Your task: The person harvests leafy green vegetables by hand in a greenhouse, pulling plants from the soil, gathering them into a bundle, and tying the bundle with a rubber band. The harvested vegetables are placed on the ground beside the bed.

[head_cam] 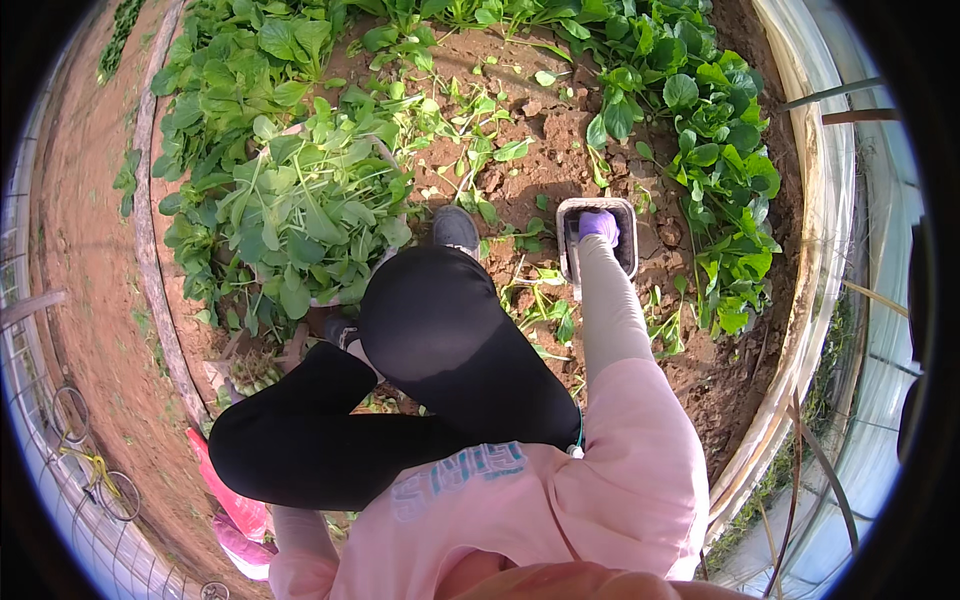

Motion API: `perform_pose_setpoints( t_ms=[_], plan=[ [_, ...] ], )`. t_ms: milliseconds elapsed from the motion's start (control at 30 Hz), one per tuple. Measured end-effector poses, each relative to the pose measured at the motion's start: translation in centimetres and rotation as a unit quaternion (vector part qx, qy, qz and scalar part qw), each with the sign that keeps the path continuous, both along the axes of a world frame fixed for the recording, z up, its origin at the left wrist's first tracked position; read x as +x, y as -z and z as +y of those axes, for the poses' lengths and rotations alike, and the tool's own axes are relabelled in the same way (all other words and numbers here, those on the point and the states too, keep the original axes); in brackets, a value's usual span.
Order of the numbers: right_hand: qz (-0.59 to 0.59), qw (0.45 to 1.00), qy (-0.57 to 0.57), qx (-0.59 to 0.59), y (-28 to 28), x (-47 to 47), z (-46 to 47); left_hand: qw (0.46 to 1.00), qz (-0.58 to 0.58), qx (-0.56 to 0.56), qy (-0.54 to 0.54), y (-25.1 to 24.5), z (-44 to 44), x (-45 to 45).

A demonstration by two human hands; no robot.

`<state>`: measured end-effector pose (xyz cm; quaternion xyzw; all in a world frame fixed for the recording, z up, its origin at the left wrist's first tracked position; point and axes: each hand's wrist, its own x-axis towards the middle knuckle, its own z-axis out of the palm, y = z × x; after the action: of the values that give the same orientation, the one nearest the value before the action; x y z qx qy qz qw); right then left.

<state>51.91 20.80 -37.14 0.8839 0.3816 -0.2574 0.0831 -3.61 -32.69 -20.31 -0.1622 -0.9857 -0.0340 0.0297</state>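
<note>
My right hand [599,227], in a purple glove, reaches down into a small rectangular plastic container [636,232] on the soil; its fingers and whatever they touch are hidden inside. My left hand is out of view; the left sleeve [302,532] runs off low at the left, beside a pink plastic bag [238,495]. A heap of uprooted leafy greens [315,202] fills a wide container [385,152] left of my shoe [455,229]. Loose small greens [480,150] lie scattered on the ground between the two containers.
Growing leafy greens [724,165] line the right side, and more [225,82] stand at the upper left. Curved plastic sheeting [821,187] borders the right. A long wooden edging strip [142,172] crosses the left. A small wooden stool or frame [292,349] partly shows beside my leg.
</note>
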Motion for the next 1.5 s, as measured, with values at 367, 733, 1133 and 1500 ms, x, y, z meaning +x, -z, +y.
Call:
perform_pose_setpoints(
  t_ms=[367,733,1133,1500],
  plan=[
    [0.433,0.860,0.029,0.268,-5.4,-0.3,0.0,0.999,0.005,0.028,0.038,3.6,4.1,-1.3],
    [0.487,0.570,-0.661,0.031,-34.1,-47.9,-11.6,0.986,-0.026,0.133,0.096,-4.7,6.9,1.7],
    [0.396,0.292,-0.867,-0.081,-22.0,-61.6,-32.0,0.982,-0.053,0.149,0.107,-4.9,5.6,5.1],
    [0.557,0.383,-0.727,-0.121,-22.7,-60.5,-31.5,0.982,-0.074,0.123,0.119,-5.0,6.4,2.6]
  ],
)
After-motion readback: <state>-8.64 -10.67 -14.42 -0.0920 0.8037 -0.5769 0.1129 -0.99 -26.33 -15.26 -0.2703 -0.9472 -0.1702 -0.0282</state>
